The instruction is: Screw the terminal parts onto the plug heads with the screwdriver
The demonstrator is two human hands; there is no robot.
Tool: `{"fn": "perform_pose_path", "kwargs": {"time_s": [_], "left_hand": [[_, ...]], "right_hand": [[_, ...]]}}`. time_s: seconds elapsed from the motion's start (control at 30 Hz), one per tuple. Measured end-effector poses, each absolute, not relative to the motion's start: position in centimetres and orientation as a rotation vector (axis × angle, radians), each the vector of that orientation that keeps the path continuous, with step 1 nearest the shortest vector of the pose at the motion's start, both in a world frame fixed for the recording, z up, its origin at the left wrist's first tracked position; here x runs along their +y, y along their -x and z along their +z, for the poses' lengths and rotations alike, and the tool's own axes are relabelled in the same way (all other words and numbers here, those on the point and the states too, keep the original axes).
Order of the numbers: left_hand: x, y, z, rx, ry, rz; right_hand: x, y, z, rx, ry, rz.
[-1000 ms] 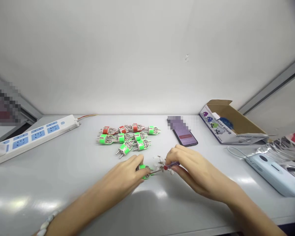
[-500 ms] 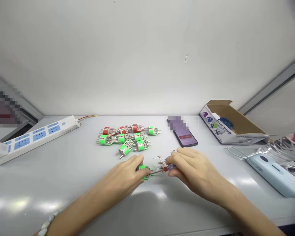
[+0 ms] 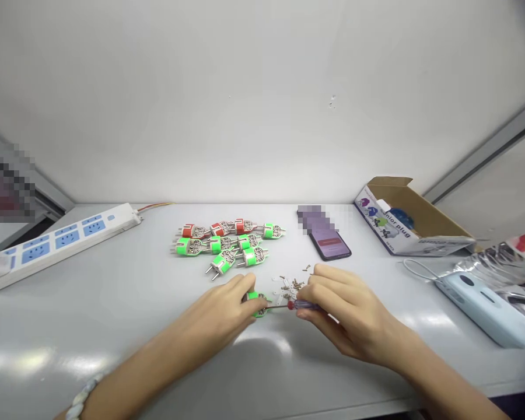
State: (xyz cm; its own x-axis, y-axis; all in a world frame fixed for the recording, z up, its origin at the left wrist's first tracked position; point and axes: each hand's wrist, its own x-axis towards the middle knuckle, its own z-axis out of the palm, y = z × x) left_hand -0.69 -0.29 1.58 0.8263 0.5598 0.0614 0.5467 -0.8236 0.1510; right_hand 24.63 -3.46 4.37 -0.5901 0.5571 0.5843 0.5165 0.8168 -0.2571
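Between the fingers and thumb of my left hand (image 3: pixel 230 303) is a green and white plug (image 3: pixel 261 309), held down on the grey table; the fingers cover its left part. My right hand (image 3: pixel 336 303) grips the purple, see-through handle of a screwdriver (image 3: pixel 304 304) with a red collar. Its thin shaft lies nearly level and points left, the tip reaching the plug beside my left thumb; the exact contact is too small to tell. Just beyond the shaft lie small brass screws (image 3: pixel 296 284) and white plastic strips (image 3: pixel 280 296) in a loose pile, partly hidden by my right fingers.
Several open green plugs (image 3: pixel 254 256) and red plugs (image 3: pixel 244 226) lie grouped behind my left hand. A power strip (image 3: pixel 65 242) is at left, a phone (image 3: pixel 330 242) at back centre-right. On the right are an open carton (image 3: pixel 398 233) and a light-blue device (image 3: pixel 485 309) with a strap.
My right hand has shifted slightly, and the screwdriver now lies more level, with more of its handle showing. More screws are uncovered. My left hand stays on the plug.
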Motion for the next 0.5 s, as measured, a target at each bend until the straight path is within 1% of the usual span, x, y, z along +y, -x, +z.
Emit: {"fn": "perform_pose_path", "kwargs": {"time_s": [0.3, 0.5], "left_hand": [[-0.4, 0.8, 2.0, 0.869, -2.802, 0.226], [-0.4, 0.9, 2.2, 0.904, -2.762, 0.129]], "right_hand": [[-3.4, -24.2, 3.6, -2.223, 0.777, 0.087], [-2.8, -24.7, 3.2, -2.135, 0.956, 0.209]]}}
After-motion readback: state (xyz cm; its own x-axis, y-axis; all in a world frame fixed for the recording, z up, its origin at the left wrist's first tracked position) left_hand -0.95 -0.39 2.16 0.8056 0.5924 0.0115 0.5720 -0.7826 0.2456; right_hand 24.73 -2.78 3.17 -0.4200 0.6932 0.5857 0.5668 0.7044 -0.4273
